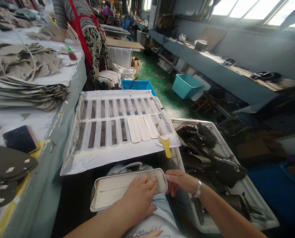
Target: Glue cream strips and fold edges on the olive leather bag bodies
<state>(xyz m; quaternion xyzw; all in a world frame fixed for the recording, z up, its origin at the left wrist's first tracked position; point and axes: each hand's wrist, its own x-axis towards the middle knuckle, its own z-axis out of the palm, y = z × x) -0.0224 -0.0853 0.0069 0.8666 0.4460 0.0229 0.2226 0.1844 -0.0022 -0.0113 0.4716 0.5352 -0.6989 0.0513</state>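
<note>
A long, shallow cream bag piece [117, 191] with a raised rim and rounded corners lies across my lap. On its inner surface my left hand [141, 191] rests flat, its fingers pointing towards the right end. My right hand [178, 181] is at that right end, fingers bent around the rim; the fingertips are partly hidden. Behind the piece, part of a strap [132, 164] shows. Just beyond stands a white slatted rack [100, 160], with three cream strips [142, 129] lying side by side on it. A yellow scraper [165, 147] sits at its front right corner.
On my right, a white crate [212, 124] holds dark bags [202, 162]. The left table [40, 122] bears stacked panels [25, 92], a phone [20, 139] and a brush [71, 53]. A person in a red apron [84, 36] stands there. Blue tubs [185, 86] sit further back.
</note>
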